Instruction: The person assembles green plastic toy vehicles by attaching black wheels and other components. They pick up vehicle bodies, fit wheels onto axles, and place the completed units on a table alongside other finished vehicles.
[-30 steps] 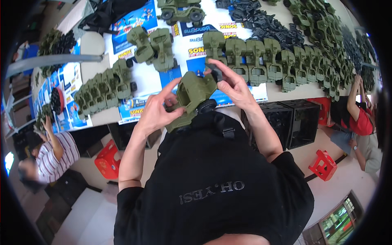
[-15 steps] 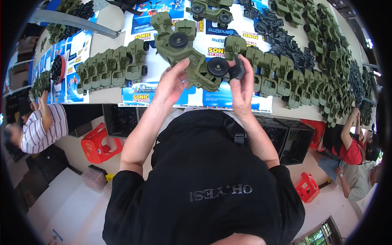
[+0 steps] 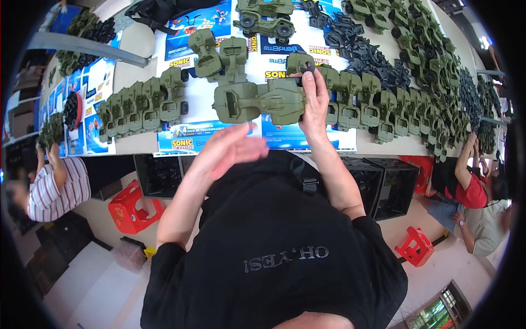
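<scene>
An olive-green toy jeep body [image 3: 279, 98] lies level above the printed sheets, its topside facing me. My right hand [image 3: 314, 104] grips it at its right end, fingers wrapped around the edge. A small black part [image 3: 308, 66] shows at those fingertips; its kind cannot be made out. My left hand [image 3: 233, 149] is off the jeep, just below it toward me, with fingers stretched out and blurred by motion. More green jeep bodies [image 3: 233, 57] lie right behind the held one, and another jeep [image 3: 266, 24] with black wheels stands farther back.
Rows of green jeep bodies line the table on the left [image 3: 142, 107] and right [image 3: 402, 112]. Black plastic parts [image 3: 364, 52] are heaped at the back right. A grey metal bar [image 3: 90, 45] crosses the far left. Red stools [image 3: 134, 207] stand below; people work at both sides.
The jeep body has turned from tilted, wheels showing, to level with its topside up. My left hand has let go of it and drawn back toward me.
</scene>
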Demonstrator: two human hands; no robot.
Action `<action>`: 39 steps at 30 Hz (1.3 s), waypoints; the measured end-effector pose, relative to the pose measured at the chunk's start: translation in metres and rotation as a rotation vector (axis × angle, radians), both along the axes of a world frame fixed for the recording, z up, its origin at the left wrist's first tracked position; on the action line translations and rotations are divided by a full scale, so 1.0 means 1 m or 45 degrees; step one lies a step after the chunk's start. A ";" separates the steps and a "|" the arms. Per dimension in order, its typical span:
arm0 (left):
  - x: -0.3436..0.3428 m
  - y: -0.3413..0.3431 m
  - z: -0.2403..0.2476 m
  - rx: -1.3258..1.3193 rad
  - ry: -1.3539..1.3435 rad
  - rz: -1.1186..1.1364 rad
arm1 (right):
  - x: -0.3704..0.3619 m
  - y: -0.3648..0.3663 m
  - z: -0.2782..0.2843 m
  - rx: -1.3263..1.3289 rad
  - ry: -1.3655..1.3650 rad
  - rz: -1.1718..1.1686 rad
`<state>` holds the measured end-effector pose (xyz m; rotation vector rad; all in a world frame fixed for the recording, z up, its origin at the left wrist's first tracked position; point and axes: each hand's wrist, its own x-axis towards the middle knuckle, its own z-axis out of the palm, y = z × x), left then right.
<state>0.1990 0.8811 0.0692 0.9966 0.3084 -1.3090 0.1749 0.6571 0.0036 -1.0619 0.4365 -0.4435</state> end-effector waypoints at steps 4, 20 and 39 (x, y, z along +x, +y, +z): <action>-0.024 -0.007 0.047 0.443 -1.267 -0.393 | -0.013 0.000 -0.003 0.180 0.211 0.049; 0.038 -0.032 0.013 0.076 -1.467 -0.845 | -0.052 -0.024 0.012 -0.639 -0.194 0.394; 0.003 -0.025 0.021 0.361 -1.432 -0.878 | -0.089 -0.013 0.029 -0.556 -0.035 0.947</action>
